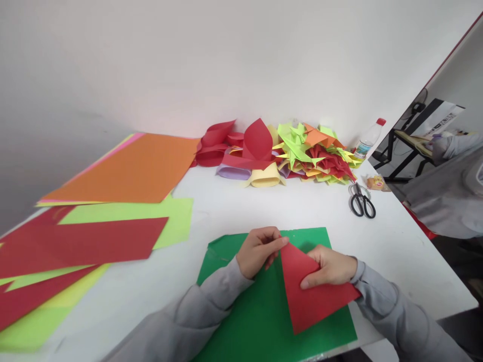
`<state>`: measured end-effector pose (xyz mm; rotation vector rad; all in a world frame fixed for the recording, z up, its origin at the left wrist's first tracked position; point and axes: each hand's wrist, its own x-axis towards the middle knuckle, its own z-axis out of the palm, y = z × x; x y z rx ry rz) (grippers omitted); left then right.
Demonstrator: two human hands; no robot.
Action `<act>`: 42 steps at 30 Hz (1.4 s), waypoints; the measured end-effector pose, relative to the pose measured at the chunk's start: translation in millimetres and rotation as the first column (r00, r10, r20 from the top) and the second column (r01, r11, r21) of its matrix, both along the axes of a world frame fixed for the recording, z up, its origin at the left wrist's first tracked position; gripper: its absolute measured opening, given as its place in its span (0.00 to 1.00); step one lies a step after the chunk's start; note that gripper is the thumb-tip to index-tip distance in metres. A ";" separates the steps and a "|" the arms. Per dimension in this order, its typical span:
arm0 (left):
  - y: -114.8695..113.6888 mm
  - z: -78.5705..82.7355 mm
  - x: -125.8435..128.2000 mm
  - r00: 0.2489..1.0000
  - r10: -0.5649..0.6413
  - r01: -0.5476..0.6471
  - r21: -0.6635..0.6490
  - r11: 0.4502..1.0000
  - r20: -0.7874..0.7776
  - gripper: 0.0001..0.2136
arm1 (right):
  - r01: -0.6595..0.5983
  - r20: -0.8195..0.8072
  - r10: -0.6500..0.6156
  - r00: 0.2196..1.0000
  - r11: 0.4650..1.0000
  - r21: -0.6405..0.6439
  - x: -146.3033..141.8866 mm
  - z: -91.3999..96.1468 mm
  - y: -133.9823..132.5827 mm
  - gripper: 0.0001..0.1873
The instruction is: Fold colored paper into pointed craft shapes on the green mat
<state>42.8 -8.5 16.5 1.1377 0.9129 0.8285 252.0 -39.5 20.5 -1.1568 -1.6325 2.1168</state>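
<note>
A folded red paper triangle (309, 296) lies over a green sheet (260, 322) near the table's front edge. My left hand (259, 250) pinches the triangle's top corner with curled fingers. My right hand (328, 266) grips the triangle's right edge, thumb on top and fingers closed behind it. Both forearms wear grey sleeves.
Orange (132, 168), lime (166, 216) and red (75, 244) sheets are spread at the left. A heap of folded coloured paper shapes (279, 151) sits against the wall. Black scissors (362, 201), a small wrapped snack (377, 182) and a plastic bottle (369, 137) lie at the right, near the table's edge (433, 246).
</note>
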 end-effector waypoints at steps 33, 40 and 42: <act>-2.7 -1.8 1.4 0.999 -0.045 0.044 -0.061 0.997 -0.018 0.23 | -0.017 -0.049 0.014 0.999 0.998 -0.067 2.4 0.2 0.6 0.23; -1.9 -1.5 2.4 0.998 -0.054 0.053 -0.057 0.997 -0.010 0.28 | 0.047 -0.093 -0.059 0.994 0.992 -0.119 0.6 -2.5 0.1 0.22; -3.4 1.8 2.9 0.994 -0.104 0.103 -0.050 0.993 -0.015 0.25 | 0.130 -0.120 -0.146 0.982 0.983 -0.127 -1.0 -4.2 -0.2 0.23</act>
